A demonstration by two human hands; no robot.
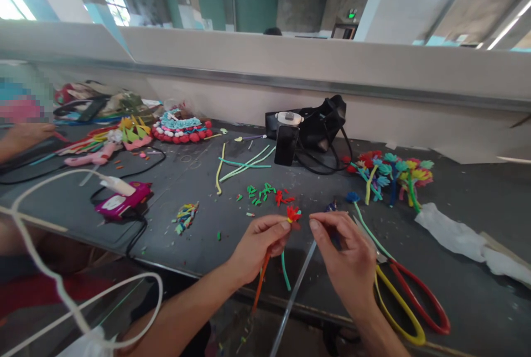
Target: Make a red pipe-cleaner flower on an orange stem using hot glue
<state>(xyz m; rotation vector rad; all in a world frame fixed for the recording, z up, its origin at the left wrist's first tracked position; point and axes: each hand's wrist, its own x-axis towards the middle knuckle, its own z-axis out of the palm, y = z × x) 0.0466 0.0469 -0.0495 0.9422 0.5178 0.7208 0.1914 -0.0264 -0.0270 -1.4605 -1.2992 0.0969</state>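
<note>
Between the thumb and fingers of my left hand is a small red flower of fuzzy pieces. An orange stem runs down beneath that hand. Close on the right, my right hand has thumb and index fingertip pinched together, apart from the flower; anything between them is too small to make out. A clear rod slants down from under the right hand, where a dark purple-blue object is mostly hidden. Past the hands lie short red pieces and green pieces.
Scissors with red and yellow handles lie right, beside a blue flower. Finished-looking flowers lie behind. A phone stands before a black bag. Left are a purple device, a white cable and another person's hand.
</note>
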